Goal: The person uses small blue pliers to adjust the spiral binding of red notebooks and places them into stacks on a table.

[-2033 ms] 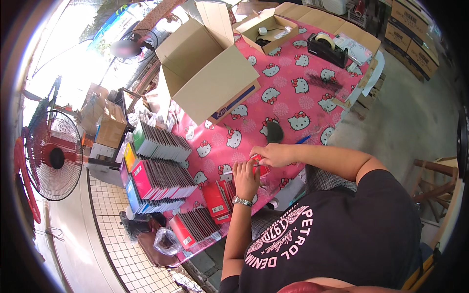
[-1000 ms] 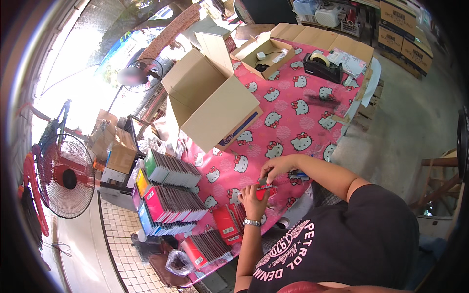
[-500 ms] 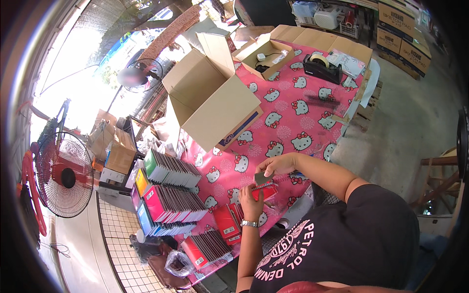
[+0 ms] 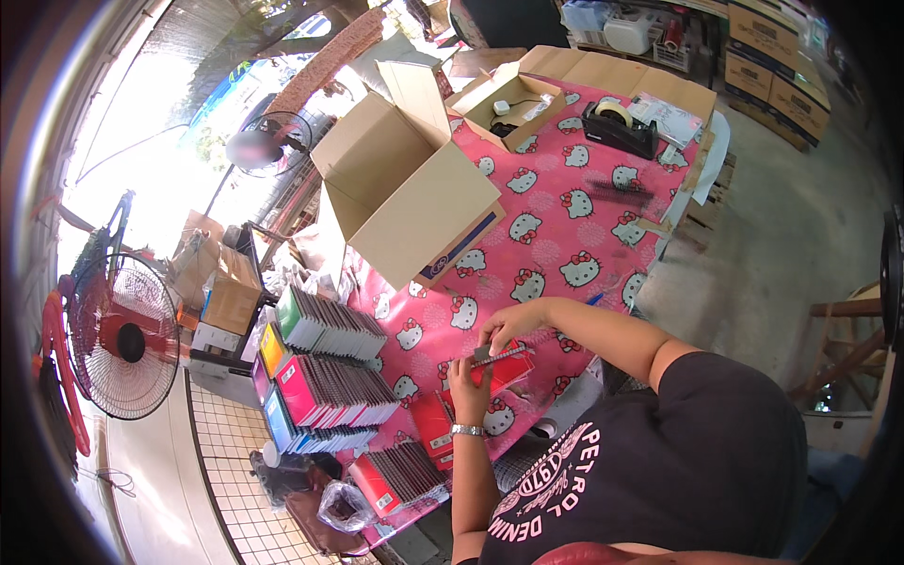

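Note:
A red spiral notebook [image 4: 511, 369] lies near the table's front edge, its dark coil along the upper left side. My left hand [image 4: 468, 388], wearing a metal watch, grips the coil end of this notebook. In my right hand [image 4: 511, 327] is a small dark grey flat piece [image 4: 482, 354], pinched between the fingers and held against the coil. What the piece is, I cannot make out. Just left of my left hand, more red notebooks [image 4: 432, 426] lie on the table, partly covered by that hand and forearm.
Stacks of spiral notebooks [image 4: 341, 391] in several colours line the left edge. A large open cardboard box [image 4: 419, 221] stands beyond them. Farther back are a shallow box [image 4: 513, 104] and a black tape dispenser [image 4: 617, 132]. Loose coils [image 4: 620, 193] lie at right.
My right hand has moved left and down, bringing the grey piece against the coil. My left hand has shifted slightly left. More of the red cover shows, and a blue object is now uncovered behind the right forearm.

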{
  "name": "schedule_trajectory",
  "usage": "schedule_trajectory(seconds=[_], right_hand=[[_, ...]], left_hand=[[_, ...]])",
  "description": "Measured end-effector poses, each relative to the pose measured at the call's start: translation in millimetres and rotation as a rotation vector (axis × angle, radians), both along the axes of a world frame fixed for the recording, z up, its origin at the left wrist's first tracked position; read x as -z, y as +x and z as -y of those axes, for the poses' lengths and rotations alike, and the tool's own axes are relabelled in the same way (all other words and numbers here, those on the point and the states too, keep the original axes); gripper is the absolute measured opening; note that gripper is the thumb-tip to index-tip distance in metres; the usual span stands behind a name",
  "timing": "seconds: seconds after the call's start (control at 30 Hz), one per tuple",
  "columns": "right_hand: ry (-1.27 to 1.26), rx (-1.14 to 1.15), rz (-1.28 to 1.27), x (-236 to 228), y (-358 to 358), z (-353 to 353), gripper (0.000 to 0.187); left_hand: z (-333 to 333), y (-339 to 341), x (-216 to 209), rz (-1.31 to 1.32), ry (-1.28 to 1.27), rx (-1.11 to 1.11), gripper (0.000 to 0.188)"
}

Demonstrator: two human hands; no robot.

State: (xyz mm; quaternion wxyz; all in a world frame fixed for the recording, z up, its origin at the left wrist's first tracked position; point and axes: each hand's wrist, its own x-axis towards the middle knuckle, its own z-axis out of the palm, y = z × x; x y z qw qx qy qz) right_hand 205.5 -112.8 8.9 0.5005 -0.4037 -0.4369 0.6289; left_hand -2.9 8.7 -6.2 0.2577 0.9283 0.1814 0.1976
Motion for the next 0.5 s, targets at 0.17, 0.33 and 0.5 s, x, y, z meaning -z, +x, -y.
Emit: schedule_trajectory(seconds=[0.17, 0.33, 0.5], right_hand=[[0.045, -0.036, -0.099, 8, 1, -6, 0.037], [-0.12, 0.1, 0.224, -4, 19, -3, 0.039], [0.029, 0.011, 0.449, 2, 13, -9, 0.032]], left_hand=[[3, 3, 4, 0.034, 0.02, 0.034, 0.032], [-1, -3, 11, 0.014, -0.091, -0.029, 0.027], [3, 8, 12, 0.027, -0.04, -0.043, 0.026]])
